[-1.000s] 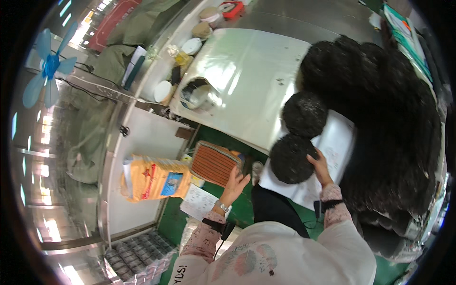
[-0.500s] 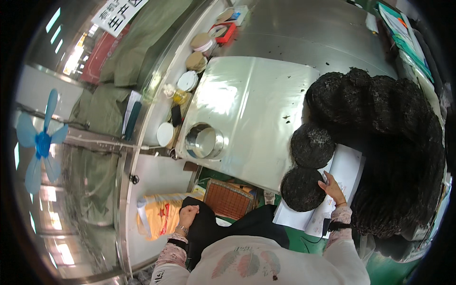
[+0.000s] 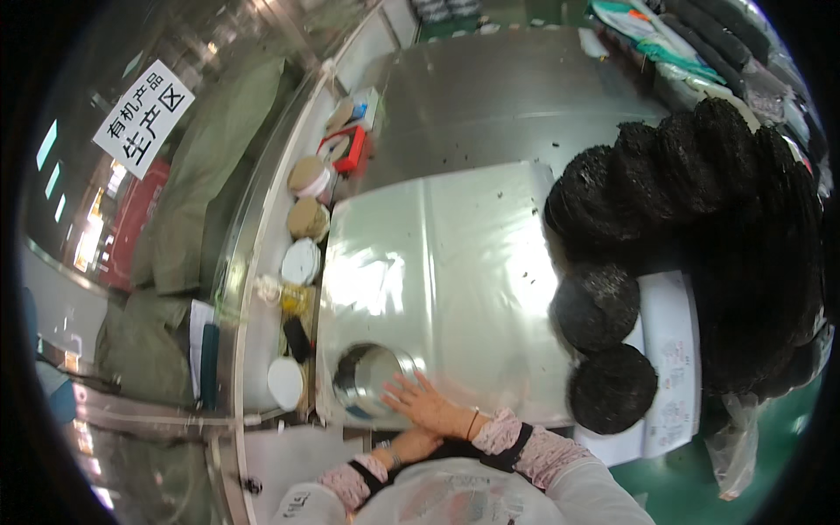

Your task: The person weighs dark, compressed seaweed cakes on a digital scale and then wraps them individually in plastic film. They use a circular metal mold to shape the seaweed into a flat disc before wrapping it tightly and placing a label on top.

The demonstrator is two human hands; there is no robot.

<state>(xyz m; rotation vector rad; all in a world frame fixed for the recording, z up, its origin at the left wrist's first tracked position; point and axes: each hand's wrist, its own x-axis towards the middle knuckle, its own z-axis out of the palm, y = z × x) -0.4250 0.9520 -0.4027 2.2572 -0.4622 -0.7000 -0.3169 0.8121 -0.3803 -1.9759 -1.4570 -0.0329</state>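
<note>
My right hand point(image 3: 429, 407) reaches left across my body. Its spread fingers are at the right rim of a shiny round metal container point(image 3: 351, 366) on the near left of a plastic-covered slab point(image 3: 472, 297). Whether they touch the rim I cannot tell. My left hand point(image 3: 415, 444) is just below, partly covered by the right hand and wrist, its fingers mostly hidden. To the right are two round, rough black cakes of a dried, fibrous material: a near one point(image 3: 613, 388) and a farther one point(image 3: 598, 306). They rest partly over white paper sheets point(image 3: 672, 350).
A large heap of similar black cakes point(image 3: 744, 227) fills the right side. Along the left edge stand several lidded jars point(image 3: 302, 262), a red box point(image 3: 353, 149) and a small black object point(image 3: 297, 339). Dark crumbs dot the steel tabletop point(image 3: 490, 87). A clear plastic bag point(image 3: 733, 446) hangs at lower right.
My right hand has left the near black cake and moved left to the metal container. My left hand has come from my lap toward the table edge. The view has shifted.
</note>
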